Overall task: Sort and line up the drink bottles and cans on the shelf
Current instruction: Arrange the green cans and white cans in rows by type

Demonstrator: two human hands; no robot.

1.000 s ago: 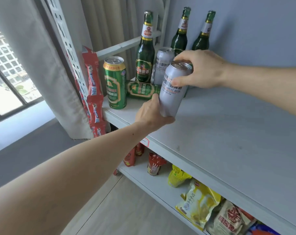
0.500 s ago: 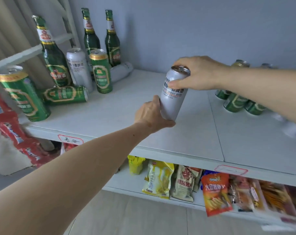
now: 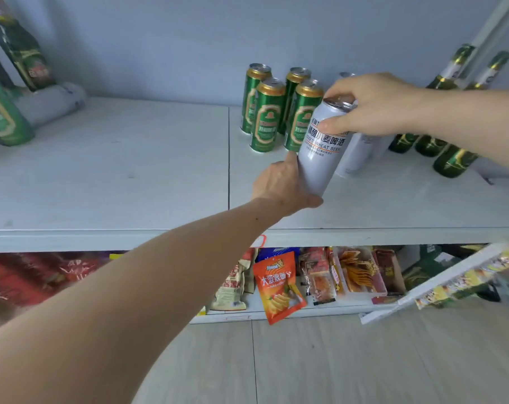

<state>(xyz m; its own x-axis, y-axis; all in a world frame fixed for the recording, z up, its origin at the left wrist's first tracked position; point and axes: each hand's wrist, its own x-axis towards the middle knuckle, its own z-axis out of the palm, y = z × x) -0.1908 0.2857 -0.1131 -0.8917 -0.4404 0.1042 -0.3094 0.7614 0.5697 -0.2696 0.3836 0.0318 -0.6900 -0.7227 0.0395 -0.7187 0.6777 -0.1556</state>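
I hold a tall white wheat beer can (image 3: 320, 158) tilted above the white shelf (image 3: 160, 182). My right hand (image 3: 373, 106) grips its top rim and my left hand (image 3: 279, 185) cups its bottom. Just left of it stand several green cans (image 3: 266, 118) in two rows near the wall. Another white can (image 3: 355, 154) stands right behind the held one, partly hidden. Green glass bottles (image 3: 451, 158) stand at the right, behind my right forearm.
At the far left are blurred green bottles and cans (image 3: 2, 115) and a white can lying on its side (image 3: 52, 102). Snack bags (image 3: 279, 284) fill the lower shelf. A slanted rack (image 3: 451, 275) juts out at the lower right.
Both hands carried the white can rightward along the shelf, from the left group of bottles to beside the green cans on the right. The view swung right with it.
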